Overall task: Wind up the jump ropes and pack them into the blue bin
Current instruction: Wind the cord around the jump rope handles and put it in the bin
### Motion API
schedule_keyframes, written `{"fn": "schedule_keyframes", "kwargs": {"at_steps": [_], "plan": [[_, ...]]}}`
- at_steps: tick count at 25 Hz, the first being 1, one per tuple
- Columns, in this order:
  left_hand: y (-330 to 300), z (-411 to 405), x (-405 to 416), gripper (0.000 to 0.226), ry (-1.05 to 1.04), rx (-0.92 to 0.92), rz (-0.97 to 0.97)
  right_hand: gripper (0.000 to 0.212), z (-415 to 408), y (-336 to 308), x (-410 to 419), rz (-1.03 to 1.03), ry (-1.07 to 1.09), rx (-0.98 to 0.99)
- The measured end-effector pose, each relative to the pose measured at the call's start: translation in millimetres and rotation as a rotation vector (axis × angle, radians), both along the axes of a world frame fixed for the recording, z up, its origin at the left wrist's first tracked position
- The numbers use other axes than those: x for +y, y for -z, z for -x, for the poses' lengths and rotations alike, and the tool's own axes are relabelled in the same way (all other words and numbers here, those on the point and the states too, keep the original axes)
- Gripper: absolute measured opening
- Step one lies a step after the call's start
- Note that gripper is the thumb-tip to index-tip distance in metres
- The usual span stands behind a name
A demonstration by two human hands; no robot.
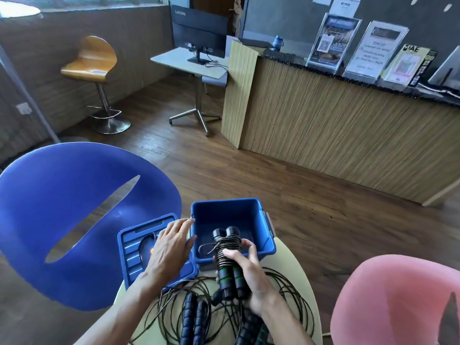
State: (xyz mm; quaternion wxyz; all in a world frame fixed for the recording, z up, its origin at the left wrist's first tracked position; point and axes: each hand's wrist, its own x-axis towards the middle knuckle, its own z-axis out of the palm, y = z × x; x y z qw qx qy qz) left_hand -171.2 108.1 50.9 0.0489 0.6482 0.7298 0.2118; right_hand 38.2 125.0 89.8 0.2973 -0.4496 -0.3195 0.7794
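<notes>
My right hand (249,277) grips a wound jump rope (227,255), its two black handles side by side with the cord coiled round them, held over the near rim of the blue bin (261,220). The bin stands open on a small round table, and its inside looks bare. My left hand (171,245) rests with fingers extended on the bin's left rim, above the blue lid (129,250) lying beside it. Loose jump ropes (196,317) with black handles and tangled cords lie on the table in front of me.
A large blue chair (62,220) stands to the left and a pink chair (398,300) to the right. Beyond the small table (296,260) is wooden floor, a reception counter (348,135), a desk with a monitor (199,33) and a bar stool (97,68).
</notes>
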Motion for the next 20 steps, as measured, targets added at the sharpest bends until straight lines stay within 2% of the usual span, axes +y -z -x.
{"fn": "schedule_keyframes", "kwargs": {"at_steps": [3, 5, 9, 13, 15, 18, 20], "plan": [[28.0, 14.7, 26.6, 0.063, -0.041, 0.015, 0.097, 0.039, 7.4, 16.9, 41.9, -0.063, 0.048, -0.040], [51.2, 14.7, 39.4, 0.070, -0.052, 0.012, 0.148, 0.033, 16.4, 31.1, 65.2, -0.183, 0.020, -0.167], [87.0, 7.2, 51.0, 0.070, -0.072, -0.007, 0.169, 0.032, 46.0, 67.5, 96.6, -0.481, -0.155, -0.636], [97.7, 12.8, 55.5, 0.066, -0.067, -0.022, 0.184, 0.037, 88.4, 104.7, 118.3, -0.633, -0.354, -0.941], [100.8, 13.5, 56.3, 0.068, -0.064, -0.025, 0.194, 0.040, 102.4, 121.9, 123.5, -0.605, -0.446, -1.000], [100.4, 12.1, 58.1, 0.069, -0.064, -0.036, 0.185, 0.041, 104.2, 137.5, 129.2, -0.512, -0.571, -0.982], [102.0, 12.3, 57.6, 0.067, -0.065, -0.046, 0.191, 0.046, 99.8, 143.6, 133.8, -0.529, -0.615, -0.968]]}}
